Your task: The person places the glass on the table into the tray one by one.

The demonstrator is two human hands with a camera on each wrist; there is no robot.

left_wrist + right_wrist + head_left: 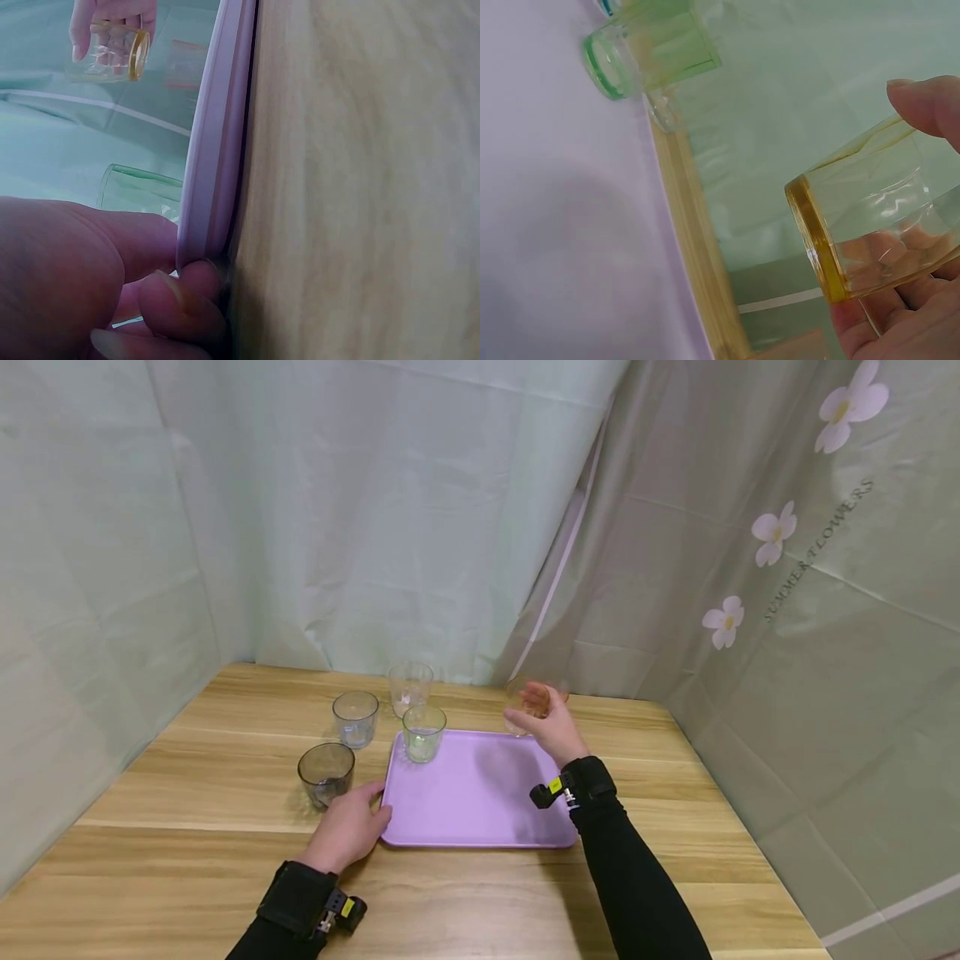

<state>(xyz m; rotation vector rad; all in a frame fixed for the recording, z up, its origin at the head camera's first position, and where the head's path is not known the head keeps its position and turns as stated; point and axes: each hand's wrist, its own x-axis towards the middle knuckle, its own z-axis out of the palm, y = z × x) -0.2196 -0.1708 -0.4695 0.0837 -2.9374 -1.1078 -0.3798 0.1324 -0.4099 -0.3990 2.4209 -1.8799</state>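
A purple tray [480, 802] lies on the wooden table, and my left hand [347, 828] pinches its left rim near the front corner. In the left wrist view the thumb lies over the rim, with curled fingers against its side. My right hand [553, 727] holds a pale yellow glass [885, 217] above the tray's back edge, thumb on one side and fingers on the other. A green glass [423, 739] stands upright on the tray's back left corner. Just left of my left hand stands a dark grey glass [326, 772].
Behind the grey glass stand a bluish glass [356, 722] and a taller clear glass [410, 689]. A pinkish glass [184, 64], mostly hidden by my right hand in the head view, stands beyond the tray. Curtains [420, 527] hang around the table's back and sides.
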